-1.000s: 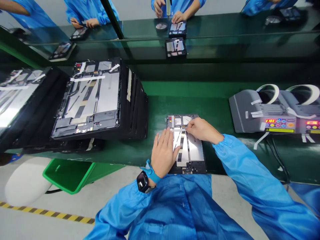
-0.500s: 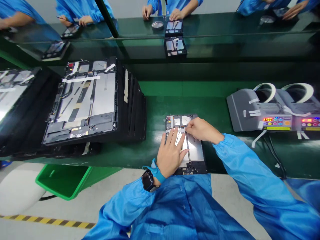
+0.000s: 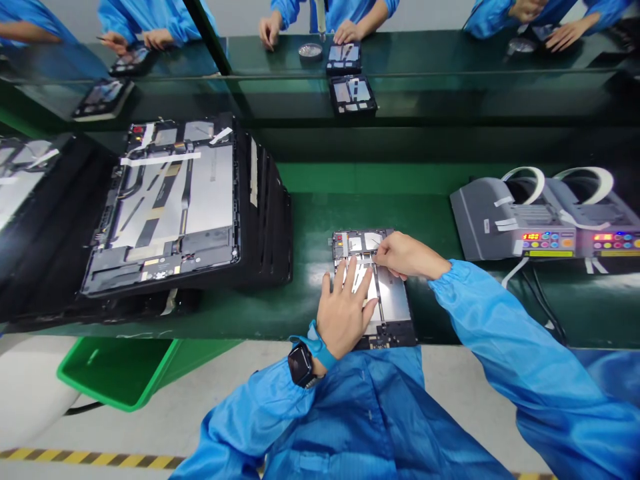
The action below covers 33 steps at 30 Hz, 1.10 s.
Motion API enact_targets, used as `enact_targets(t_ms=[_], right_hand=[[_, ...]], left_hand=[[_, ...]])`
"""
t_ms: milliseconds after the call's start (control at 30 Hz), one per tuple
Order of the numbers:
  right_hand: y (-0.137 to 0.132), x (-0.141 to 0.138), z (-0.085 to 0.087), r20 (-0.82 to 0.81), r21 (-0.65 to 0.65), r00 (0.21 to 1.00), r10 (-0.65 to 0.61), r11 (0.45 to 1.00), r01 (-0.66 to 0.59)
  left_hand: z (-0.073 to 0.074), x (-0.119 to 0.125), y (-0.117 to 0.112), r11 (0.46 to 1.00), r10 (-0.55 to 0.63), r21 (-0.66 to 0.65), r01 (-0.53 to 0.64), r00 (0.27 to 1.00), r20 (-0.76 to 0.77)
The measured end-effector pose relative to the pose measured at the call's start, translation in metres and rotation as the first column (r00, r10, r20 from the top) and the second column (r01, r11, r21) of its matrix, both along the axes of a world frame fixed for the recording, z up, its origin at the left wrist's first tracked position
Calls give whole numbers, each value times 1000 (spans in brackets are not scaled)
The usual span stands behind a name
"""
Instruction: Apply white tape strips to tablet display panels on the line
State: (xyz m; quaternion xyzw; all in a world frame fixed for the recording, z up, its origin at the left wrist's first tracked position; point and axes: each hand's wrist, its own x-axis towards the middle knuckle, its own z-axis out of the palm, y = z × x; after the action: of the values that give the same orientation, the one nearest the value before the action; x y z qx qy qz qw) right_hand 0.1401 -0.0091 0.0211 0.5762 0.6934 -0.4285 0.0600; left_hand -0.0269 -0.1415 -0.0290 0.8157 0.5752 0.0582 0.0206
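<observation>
An opened tablet (image 3: 395, 298) lies at the bench's front edge, its silver plate, dark lower board and white tape strips showing. Across its left half my left hand (image 3: 345, 313) rests flat with fingers spread, covering part of the plate; a watch is on that wrist. My right hand (image 3: 400, 255) is over the tablet's upper right part, thumb and fingertips pinched together close to a white strip and a cable. Whatever is between those fingertips is too small to make out.
To the left stands a tall stack of opened tablets (image 3: 200, 193), with another stack (image 3: 45, 220) beyond it. Two grey tape dispensers (image 3: 543, 220) with lit displays sit at right. A green bin (image 3: 120, 373) is below the bench. Co-workers' hands (image 3: 349, 31) work across a raised shelf.
My right hand keeps its pinch at nearly the same spot on the tablet. My left hand stays flat on it. The view has shifted slightly.
</observation>
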Motion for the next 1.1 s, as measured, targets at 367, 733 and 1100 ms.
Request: enact_targets(t_ms=[367,733,1100], right_hand=[[2,9,10,-53,-28,997,-59,998,58],[-6,8,4,-203,-117,960,-193,978,172],[-6,9,-7,-87,66,990,-114,991,120]], left_hand=[[-1,0,0,1000,-4,-5,4,999,35],[4,2,1,1000,-1,-9,1,1000,12],[3,2,0,1000,-15,-6,15,1000,19]])
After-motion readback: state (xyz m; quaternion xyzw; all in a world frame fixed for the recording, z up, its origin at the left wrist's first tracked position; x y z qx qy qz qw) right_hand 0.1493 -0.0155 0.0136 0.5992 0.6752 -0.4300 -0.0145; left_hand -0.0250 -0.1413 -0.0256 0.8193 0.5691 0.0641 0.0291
